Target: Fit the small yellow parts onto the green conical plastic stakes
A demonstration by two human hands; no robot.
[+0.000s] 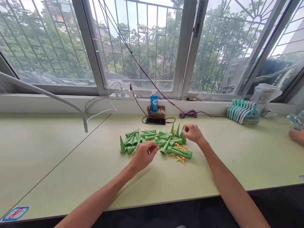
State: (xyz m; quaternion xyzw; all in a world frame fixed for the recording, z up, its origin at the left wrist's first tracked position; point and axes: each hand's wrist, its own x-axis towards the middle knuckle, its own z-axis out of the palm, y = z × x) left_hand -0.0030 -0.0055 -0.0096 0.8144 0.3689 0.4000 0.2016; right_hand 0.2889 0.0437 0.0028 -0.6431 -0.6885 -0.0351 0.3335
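Note:
A pile of green plastic plant-watering spikes [149, 137] lies on the table, mixed with small yellow T-shaped valves [180, 158]. My left hand [144, 155] hovers at the near side of the pile, fingers curled and thumb close to the index finger; whether anything is pinched there cannot be made out. At the pile's far right, my right hand [194, 133] pinches the pointed tip of an upright green spike [182, 134]. Two more spikes [175, 130] stand upright just left of it. Another upright spike [122, 145] stands at the pile's left end.
A black phone [155, 121] on a cable lies behind the pile, before a blue bottle [154, 102] in a small cardboard box [162, 111]. Coiled wire [188, 114] and pastel plastic pieces [243, 112] lie right. Another person's hand [296, 134] shows far right. A white tube [59, 99] crosses at left.

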